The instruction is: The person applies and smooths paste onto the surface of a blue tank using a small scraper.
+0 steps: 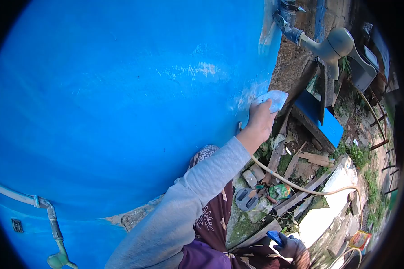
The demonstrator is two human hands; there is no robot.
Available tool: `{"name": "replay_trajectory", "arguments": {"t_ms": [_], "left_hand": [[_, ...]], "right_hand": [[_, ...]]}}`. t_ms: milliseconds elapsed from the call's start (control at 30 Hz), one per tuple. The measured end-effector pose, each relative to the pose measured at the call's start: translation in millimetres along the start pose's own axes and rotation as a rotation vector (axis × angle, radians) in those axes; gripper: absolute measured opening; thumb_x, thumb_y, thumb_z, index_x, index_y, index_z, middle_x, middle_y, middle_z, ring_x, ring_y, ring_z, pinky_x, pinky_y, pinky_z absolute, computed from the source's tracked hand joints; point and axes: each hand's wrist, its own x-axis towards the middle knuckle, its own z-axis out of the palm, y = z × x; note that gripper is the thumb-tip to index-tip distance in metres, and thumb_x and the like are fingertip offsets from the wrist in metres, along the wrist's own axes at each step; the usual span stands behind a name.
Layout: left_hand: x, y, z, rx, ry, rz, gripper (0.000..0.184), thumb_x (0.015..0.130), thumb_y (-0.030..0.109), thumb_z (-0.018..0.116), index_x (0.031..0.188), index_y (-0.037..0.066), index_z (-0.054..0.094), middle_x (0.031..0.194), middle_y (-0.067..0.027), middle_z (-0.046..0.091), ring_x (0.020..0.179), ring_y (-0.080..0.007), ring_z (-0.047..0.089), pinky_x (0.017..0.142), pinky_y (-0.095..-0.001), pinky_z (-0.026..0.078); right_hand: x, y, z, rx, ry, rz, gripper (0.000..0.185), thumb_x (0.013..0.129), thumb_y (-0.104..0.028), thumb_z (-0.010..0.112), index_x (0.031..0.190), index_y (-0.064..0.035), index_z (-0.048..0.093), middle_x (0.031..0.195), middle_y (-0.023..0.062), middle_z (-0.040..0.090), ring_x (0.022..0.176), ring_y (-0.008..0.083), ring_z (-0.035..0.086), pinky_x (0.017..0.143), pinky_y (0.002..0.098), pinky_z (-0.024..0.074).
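My left hand [260, 119], at the end of a grey sleeve, is closed on a flat pale bluish-white piece [273, 100]. Its exact kind is unclear. The piece is at the right edge of the blue wall [130, 98], by a whitish scuffed patch; whether it touches the wall I cannot tell. Low at the right, my right hand [292, 248] is closed around a small flat blue object [276, 238], mostly covered by the fingers. That hand is in shade beside my brown patterned clothing [217, 224].
A beige tap [334, 47] juts out at upper right, another tap [58, 259] at lower left. A blue-topped slab [321, 119], wood scraps [316, 159] and a pale hose [309, 192] lie on the rubble-strewn ground. A yellow-red packet [360, 240] is at lower right.
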Motion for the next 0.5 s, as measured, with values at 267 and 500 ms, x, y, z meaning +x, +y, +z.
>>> {"name": "replay_trajectory", "arguments": {"t_ms": [267, 500], "left_hand": [[15.2, -16.5, -12.2, 0.003, 0.159, -0.127, 0.029, 0.087, -0.001, 0.043, 0.115, -0.004, 0.038, 0.112, -0.0174, 0.048, 0.102, -0.0273, 0.053, 0.093, -0.0390, 0.044], [11.8, 5.2, -23.0, -0.091, -0.128, -0.107, 0.030, 0.088, 0.001, 0.044, 0.116, -0.007, 0.036, 0.115, -0.0183, 0.047, 0.109, -0.0281, 0.049, 0.095, -0.0397, 0.043]], "right_hand": [[4.3, 7.4, 12.7, -0.004, 0.054, -0.063, 0.071, 0.073, -0.050, 0.059, 0.131, -0.0143, 0.038, 0.097, 0.0235, 0.057, 0.092, 0.0374, 0.057, 0.083, 0.0413, 0.0435], [1.1, 4.3, 11.1, -0.069, 0.175, -0.093, 0.068, 0.070, -0.048, 0.064, 0.127, -0.0138, 0.045, 0.089, 0.0244, 0.059, 0.082, 0.0367, 0.060, 0.076, 0.0399, 0.0480]]}}
